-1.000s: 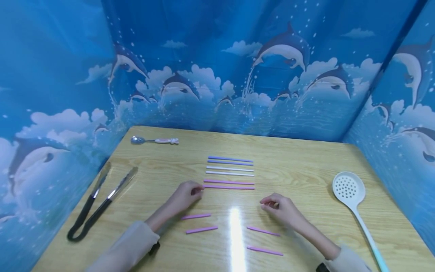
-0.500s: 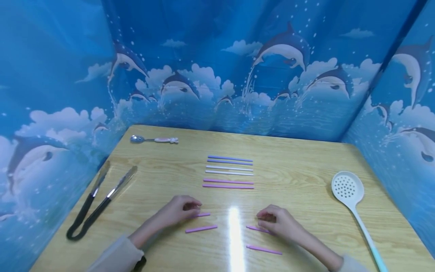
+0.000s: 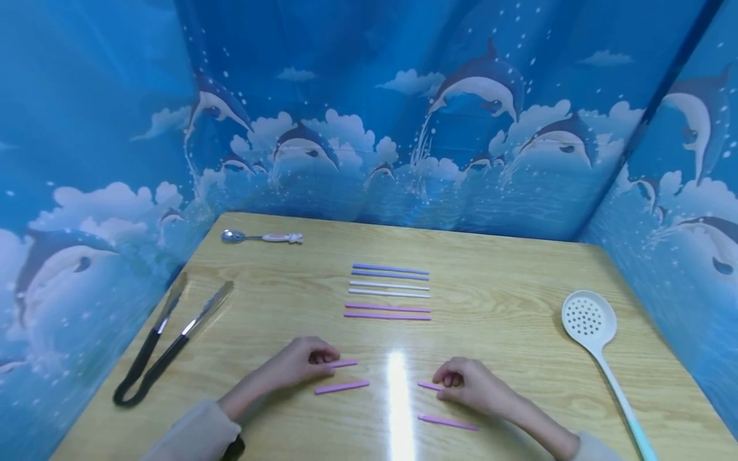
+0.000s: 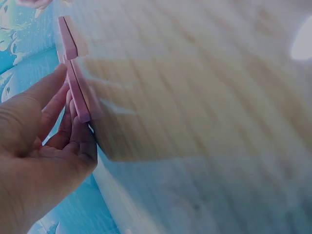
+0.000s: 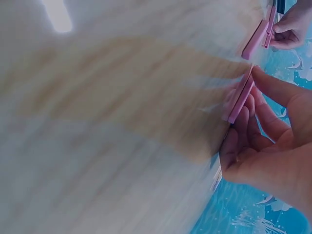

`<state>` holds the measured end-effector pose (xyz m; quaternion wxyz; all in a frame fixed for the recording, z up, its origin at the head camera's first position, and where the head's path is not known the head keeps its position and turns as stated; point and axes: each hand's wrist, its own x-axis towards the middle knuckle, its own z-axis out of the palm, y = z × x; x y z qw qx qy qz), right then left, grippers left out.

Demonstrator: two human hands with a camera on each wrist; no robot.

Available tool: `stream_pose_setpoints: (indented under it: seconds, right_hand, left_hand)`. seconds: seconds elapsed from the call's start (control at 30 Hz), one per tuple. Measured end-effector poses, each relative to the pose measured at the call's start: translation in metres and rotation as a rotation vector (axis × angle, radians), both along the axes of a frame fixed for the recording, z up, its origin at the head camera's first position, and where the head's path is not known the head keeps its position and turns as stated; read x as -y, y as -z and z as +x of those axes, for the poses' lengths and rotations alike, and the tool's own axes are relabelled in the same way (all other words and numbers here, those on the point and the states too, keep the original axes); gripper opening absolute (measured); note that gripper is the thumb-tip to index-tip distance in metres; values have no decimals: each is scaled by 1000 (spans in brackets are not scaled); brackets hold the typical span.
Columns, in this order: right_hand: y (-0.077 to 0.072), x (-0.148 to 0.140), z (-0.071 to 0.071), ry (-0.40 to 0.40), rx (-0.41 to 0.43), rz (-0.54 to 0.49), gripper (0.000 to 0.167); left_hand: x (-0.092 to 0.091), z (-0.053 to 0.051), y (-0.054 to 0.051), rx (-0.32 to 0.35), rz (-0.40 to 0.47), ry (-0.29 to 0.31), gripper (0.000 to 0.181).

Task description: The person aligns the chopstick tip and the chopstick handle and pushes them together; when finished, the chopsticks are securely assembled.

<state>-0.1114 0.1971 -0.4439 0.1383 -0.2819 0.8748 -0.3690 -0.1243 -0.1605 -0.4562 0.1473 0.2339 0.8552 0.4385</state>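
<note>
Four-sided layout of short pink sticks lies near the front: in the head view my left hand (image 3: 302, 363) pinches the far left pink stick (image 3: 346, 363), covering its left end. My right hand (image 3: 469, 383) pinches the far right pink stick (image 3: 428, 385) and hides its right part. Thumb and fingertips meet the held stick (image 4: 78, 92) in the left wrist view, and likewise the other held stick (image 5: 241, 97) in the right wrist view. Both sticks still lie at table level. Closer to the body are a left pink stick (image 3: 342, 388) and a right pink stick (image 3: 448, 423), untouched.
Beyond the hands lie parallel long sticks: two pink (image 3: 387, 316), two white (image 3: 389, 294), two blue (image 3: 391, 276). Black-handled tongs (image 3: 167, 349) are at left, a spoon (image 3: 262, 237) at back left, a slotted skimmer (image 3: 590, 320) at right. A dolphin-print curtain (image 3: 369, 147) surrounds the table.
Both hands have moved back toward the body from beside the long pink sticks, down to the far pair of short pink sticks, and now grip them.
</note>
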Motion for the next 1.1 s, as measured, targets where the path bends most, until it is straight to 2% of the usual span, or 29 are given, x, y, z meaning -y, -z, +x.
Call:
stream_pose_setpoints:
  seconds: [0.17,0.5,0.67,0.87,1.0,1.1]
  right_hand:
    - [-1,0,0,-1,19,10,12]
    - [-3,1,-1,-7,41,16,8]
    - [-6,3,-3,9,42,22,7]
    - [-13,12,-6,35,-61,-32,5]
    - [-18,23,-8,39,-172,-98,7]
    - [-23,31,-8,55,-210,-129,6]
  left_hand:
    - [0,-1,3,-7,-5,7,23]
    - [-1,0,-1,-8,-11,21,19]
    - [-2,-1,-2,-39,-27,1,20]
    - [-15,-1,-10,-126,-16,-31,18]
    - [-27,-1,-17,-176,24,-7,17]
    - [-34,-1,-22,-188,50,16,17]
